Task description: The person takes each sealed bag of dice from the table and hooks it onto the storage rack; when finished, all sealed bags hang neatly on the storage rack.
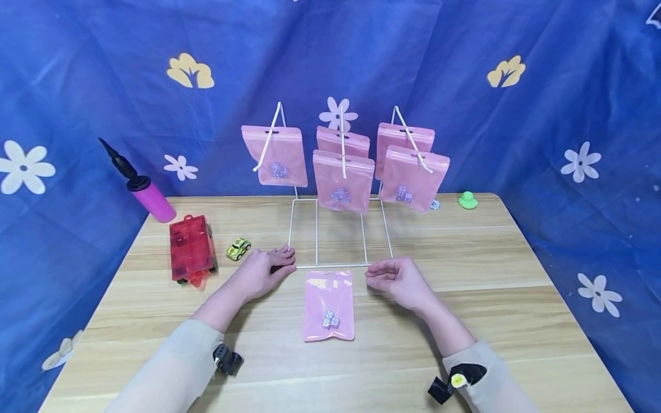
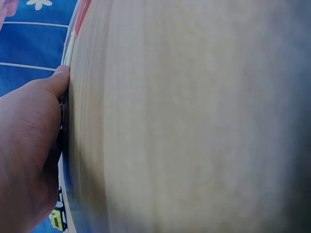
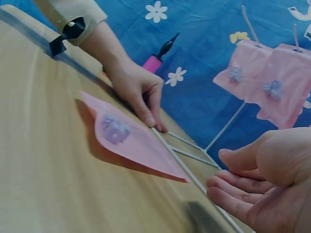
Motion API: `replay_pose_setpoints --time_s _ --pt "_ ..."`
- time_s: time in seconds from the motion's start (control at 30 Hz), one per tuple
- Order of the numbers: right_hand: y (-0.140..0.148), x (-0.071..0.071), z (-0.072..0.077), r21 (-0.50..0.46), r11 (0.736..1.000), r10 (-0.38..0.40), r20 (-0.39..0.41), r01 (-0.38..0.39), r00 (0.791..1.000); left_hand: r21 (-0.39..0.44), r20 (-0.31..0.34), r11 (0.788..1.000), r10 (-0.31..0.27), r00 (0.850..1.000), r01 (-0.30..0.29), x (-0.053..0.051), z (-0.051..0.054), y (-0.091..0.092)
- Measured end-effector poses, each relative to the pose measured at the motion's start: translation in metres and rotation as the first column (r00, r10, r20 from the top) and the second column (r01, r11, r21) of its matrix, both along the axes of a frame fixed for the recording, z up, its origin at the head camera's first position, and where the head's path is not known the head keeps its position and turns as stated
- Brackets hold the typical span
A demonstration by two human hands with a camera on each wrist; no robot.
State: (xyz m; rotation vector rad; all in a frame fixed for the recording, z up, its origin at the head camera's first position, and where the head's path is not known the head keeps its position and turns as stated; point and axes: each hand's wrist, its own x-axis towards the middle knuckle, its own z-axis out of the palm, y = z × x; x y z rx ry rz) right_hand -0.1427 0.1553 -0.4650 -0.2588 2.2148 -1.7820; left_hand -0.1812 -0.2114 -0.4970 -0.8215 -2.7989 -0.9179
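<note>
A white wire display rack (image 1: 317,232) stands on the table, with several pink zip bags (image 1: 343,186) of dice hanging from its hooks. My left hand (image 1: 268,269) pinches the front left corner of the rack's base between thumb and fingers, as the right wrist view also shows. Beside the front right corner is my right hand (image 1: 397,281), its fingers loosely bent and the thumb apart from them; nothing shows in its grasp. Between the hands, just in front of the base, another pink zip bag (image 1: 329,295) with dice lies flat on the table.
On the left are a red translucent toy cart (image 1: 191,248), a small yellow toy car (image 1: 238,249) and a pink and black hand pump (image 1: 150,195). A green toy duck (image 1: 467,200) sits at the back right. Blue flowered cloth (image 1: 129,86) hangs behind the table (image 1: 465,258).
</note>
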Motion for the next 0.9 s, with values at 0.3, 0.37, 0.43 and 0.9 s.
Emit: replay_pose_setpoints --time_s 0.3,0.37,0.43,0.9 --pt "-0.009 0.009 -0.010 -0.061 0.996 0.078 0.108 -0.072 0.991 -0.010 -0.007 1.000 0.000 1.000 0.000 -0.001 0.001 0.000" --pt "-0.011 0.010 -0.012 -0.079 0.994 0.091 0.142 -0.080 0.986 -0.011 -0.010 1.000 0.001 1.000 -0.001 -0.001 0.000 0.000" --pt "-0.014 0.011 -0.014 -0.088 0.992 0.102 0.166 -0.088 0.981 -0.013 0.001 1.000 0.002 1.000 -0.002 -0.001 0.000 0.000" --pt "-0.033 0.008 -0.020 -0.055 0.997 0.073 0.319 -0.058 0.945 -0.005 0.041 1.000 0.004 0.999 -0.003 0.001 0.004 0.000"
